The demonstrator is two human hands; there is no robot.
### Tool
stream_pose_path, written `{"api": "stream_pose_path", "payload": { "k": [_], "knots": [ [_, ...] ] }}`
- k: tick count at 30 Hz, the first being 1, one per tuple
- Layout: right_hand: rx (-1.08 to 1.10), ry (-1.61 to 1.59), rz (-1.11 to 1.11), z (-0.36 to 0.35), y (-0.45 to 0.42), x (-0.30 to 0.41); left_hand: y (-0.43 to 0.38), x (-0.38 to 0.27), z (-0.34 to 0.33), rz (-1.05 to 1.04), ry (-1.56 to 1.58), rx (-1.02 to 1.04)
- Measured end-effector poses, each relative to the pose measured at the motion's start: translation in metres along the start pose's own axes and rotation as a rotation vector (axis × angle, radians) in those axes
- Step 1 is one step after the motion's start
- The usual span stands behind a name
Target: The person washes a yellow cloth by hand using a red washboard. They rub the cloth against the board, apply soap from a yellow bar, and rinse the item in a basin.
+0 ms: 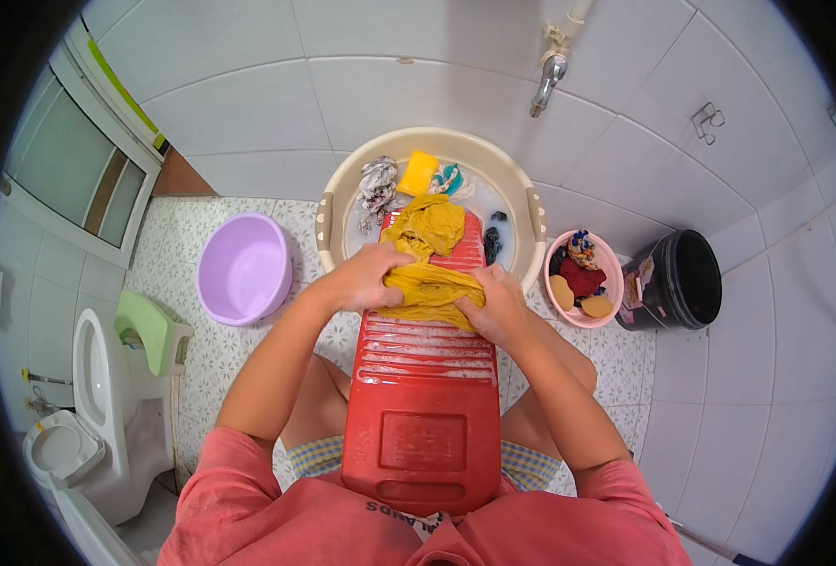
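Note:
A wet mustard-yellow garment (428,230) lies bunched on the ribbed face of a red plastic washboard (425,396). My left hand (372,277) grips the cloth at its left side, and my right hand (497,308) grips it at the right, so a stretch of fabric spans between them. White suds cover the ridges just below the cloth. The board slopes from my lap into a large beige basin (432,138) of cloudy water. Inside the basin are a grey-and-white patterned cloth (378,184), a yellow block (418,173), a white-and-teal cloth (452,182) and dark fabric (493,244).
A purple basin (244,269) stands to the left, near a green plastic stool (152,331) and a white toilet (103,396). On the right are a pink basin (619,279) of clothes and a black bucket (672,283). A metal tap (549,81) juts from the tiled wall above.

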State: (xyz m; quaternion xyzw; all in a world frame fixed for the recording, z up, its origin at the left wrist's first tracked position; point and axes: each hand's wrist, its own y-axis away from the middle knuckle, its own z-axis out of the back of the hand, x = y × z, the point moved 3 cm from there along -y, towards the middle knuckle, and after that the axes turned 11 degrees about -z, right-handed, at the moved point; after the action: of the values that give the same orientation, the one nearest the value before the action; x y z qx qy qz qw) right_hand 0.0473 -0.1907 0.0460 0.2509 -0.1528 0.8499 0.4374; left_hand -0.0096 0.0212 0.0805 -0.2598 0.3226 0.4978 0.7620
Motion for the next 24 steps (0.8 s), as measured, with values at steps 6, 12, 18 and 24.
{"api": "stream_pose_path", "payload": {
  "k": [6,12,18,24],
  "knots": [
    [0.004,0.261,0.223,-0.033,0.030,0.039,0.019,0.007,-0.054,0.100,-0.300,-0.267],
    [0.038,0.284,-0.046,-0.061,-0.080,0.003,-0.009,0.016,-0.077,0.242,-0.553,-0.498],
    [0.114,0.344,0.024,-0.052,0.005,0.052,0.009,0.025,-0.068,0.292,-0.430,-0.628],
    [0.141,0.309,-0.006,-0.057,-0.035,0.028,0.001,0.027,-0.074,0.196,-0.468,-0.540]
  ]
}}
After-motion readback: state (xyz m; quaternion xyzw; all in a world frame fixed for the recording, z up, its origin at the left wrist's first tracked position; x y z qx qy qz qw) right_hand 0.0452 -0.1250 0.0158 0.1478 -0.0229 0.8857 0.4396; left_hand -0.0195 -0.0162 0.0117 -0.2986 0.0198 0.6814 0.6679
